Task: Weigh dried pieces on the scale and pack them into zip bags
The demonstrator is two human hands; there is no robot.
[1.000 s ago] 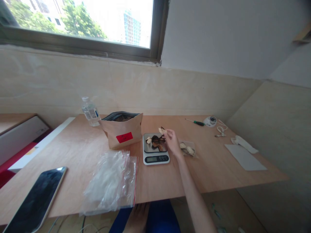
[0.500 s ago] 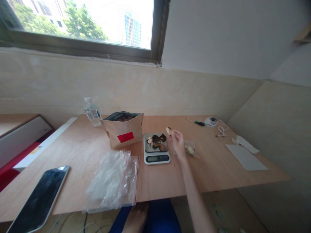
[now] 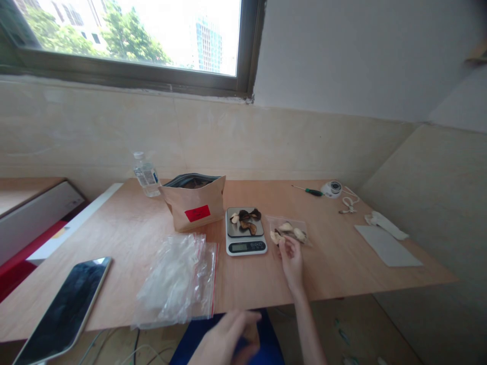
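Observation:
My right hand pinches a pale dried mushroom slice at the left part of a small clear plastic bag, where more pale pieces lie. To the left of that hand stands a white digital kitchen scale with several dark and pale dried mushroom pieces on its metal plate. My left hand is over my lap at the table's front edge. Motion smears its fingers, and whether they hold anything is unclear.
An opened brown kraft pouch with a red label stands left of the scale. Nearer lie clear zip bags and a phone. Around the back are a water bottle, a screwdriver, a white dome camera and white paper.
My right hand has moved from beside the scale plate down and right to the small bag, mushroom slice still in its fingers. My left hand has risen from my lap.

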